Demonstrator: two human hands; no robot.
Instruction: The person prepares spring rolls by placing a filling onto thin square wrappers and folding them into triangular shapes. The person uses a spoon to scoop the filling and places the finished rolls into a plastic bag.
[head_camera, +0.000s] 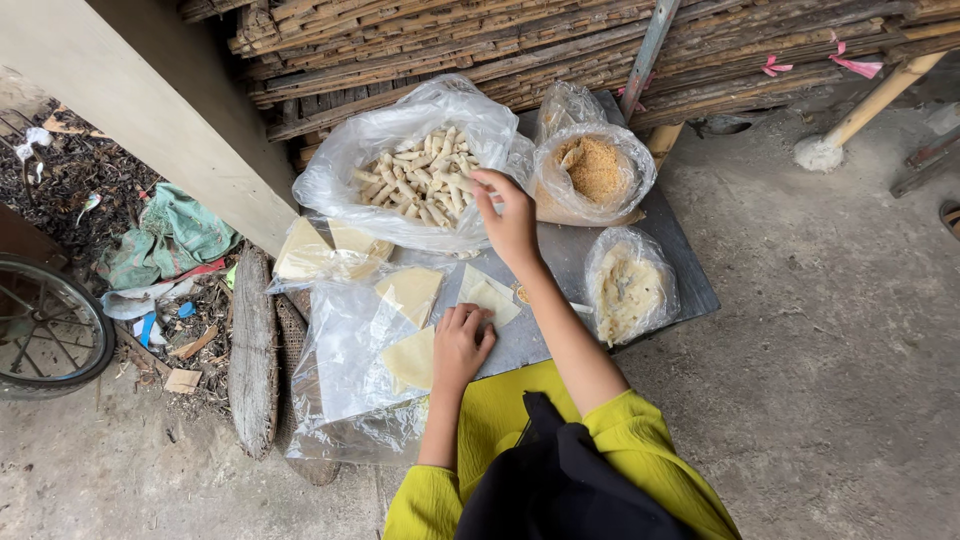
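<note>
The right hand (508, 215) pinches 1 roll (462, 184) at the near edge of the far bag (340, 165); the left hand (462, 345) lies flat, fingers loosely bent, on a wrapper (489, 297) near. Risk: a weak pinch drops the roll, or sliding plastic shifts the wrapper

Right hand (510, 215) at rolls bag (410, 165); left hand (460, 345) on wrapper (488, 297).

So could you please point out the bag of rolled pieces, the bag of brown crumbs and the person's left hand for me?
bag of rolled pieces (425, 180), head view, on the pale rolls inside the clear bag.
bag of brown crumbs (597, 168), head view, on the crumb heap.
left hand (460, 348), head view, on the back of the hand.
</note>
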